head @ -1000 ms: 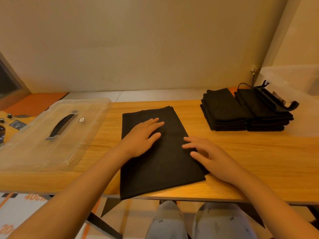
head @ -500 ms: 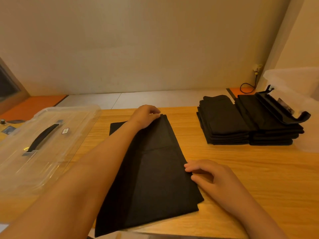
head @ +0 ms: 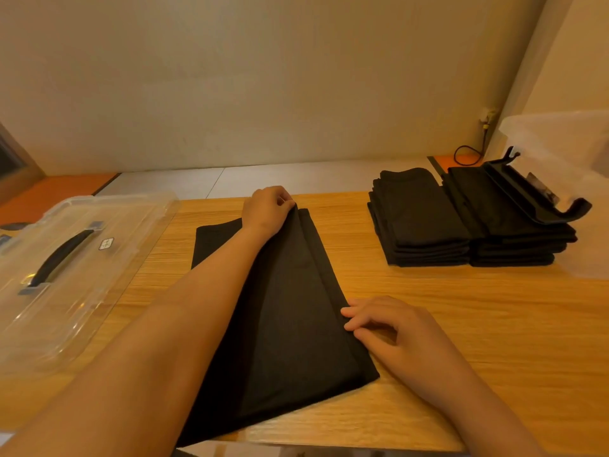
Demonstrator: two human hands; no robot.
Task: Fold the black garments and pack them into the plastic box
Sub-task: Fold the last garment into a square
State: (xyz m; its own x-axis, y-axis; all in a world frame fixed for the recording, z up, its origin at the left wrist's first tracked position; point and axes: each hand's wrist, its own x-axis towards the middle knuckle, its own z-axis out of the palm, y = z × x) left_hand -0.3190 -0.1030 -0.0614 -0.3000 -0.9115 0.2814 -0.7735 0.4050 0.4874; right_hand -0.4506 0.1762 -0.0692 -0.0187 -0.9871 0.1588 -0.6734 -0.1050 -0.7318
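The black garment (head: 290,324) lies flat on the table (head: 461,308) between a clear lid (head: 108,278) and two folded stacks (head: 421,219), the left hand (head: 267,209) pinching its far corner and the right hand (head: 395,328) pinching its right edge with curled fingers.

Left hand (head: 268,209), arm outstretched, pinches the black garment (head: 290,324); right hand (head: 395,331) pinches nearer.
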